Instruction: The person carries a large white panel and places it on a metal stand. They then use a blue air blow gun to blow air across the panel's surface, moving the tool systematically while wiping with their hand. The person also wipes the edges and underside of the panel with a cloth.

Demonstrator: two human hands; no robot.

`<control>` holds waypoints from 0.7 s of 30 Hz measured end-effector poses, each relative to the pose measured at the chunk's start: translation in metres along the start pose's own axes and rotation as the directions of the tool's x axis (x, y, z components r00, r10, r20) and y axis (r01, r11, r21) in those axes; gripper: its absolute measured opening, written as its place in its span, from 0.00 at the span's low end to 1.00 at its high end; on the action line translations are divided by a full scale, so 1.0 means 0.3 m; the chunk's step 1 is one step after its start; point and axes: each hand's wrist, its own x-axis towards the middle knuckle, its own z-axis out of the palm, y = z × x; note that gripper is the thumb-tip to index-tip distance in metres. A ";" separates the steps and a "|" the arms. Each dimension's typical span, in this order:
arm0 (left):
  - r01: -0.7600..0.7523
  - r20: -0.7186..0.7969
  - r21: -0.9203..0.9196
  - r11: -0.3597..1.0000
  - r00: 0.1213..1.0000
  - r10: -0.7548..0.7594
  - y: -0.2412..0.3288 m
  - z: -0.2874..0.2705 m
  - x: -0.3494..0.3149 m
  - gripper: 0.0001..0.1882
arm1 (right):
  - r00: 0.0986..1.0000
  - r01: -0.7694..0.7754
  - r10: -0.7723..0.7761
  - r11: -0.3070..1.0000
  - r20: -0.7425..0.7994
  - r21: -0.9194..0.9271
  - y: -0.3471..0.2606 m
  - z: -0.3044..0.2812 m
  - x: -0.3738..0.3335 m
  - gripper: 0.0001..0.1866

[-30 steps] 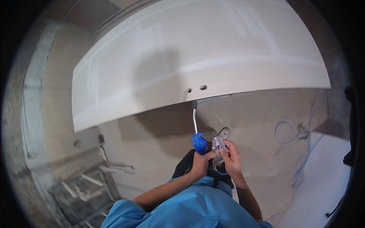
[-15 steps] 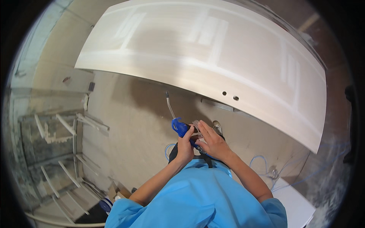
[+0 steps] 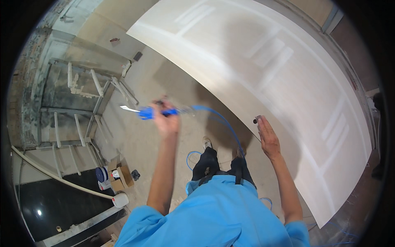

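My left hand is raised at the left, its fingers wrapped round a blue air blow gun. The gun's metal nozzle points left and is smeared by motion. From its other end a blue air hose curves down toward my legs. My right hand lies with straight fingers at the near edge of a large pale panel, beside a round dark hole. A thin greyish piece shows at its fingertips; what it is I cannot make out.
Metal racks with padded arms stand on the left. An open cardboard box, a white jug and a dark round object sit lower left. More hose loops lie on the floor by my feet.
My hands have parted: the left carried the blow gun up and left, while the right went to the panel's edge by the holes. The view has turned, and the panel appears more slanted.
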 end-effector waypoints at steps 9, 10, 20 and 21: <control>-0.653 0.170 0.492 0.576 0.721 0.672 0.791 -0.009 -0.057 0.20 | 0.916 0.224 -0.126 0.949 0.381 -0.223 0.051 0.011 -0.028 0.41; -0.644 0.143 0.545 0.538 0.703 0.697 0.818 -0.065 -0.113 0.20 | 0.888 0.205 -0.073 0.946 0.453 -0.251 0.036 0.035 0.004 0.40; -0.383 -0.273 0.659 0.648 0.681 0.680 0.813 -0.557 -0.292 0.21 | 0.864 0.449 -0.346 0.858 0.366 -0.249 -0.190 0.496 0.767 0.38; -0.360 -0.280 0.662 0.658 0.695 0.662 0.788 -0.558 -0.267 0.20 | 0.859 0.473 -0.377 0.843 0.347 -0.256 -0.221 0.559 0.874 0.37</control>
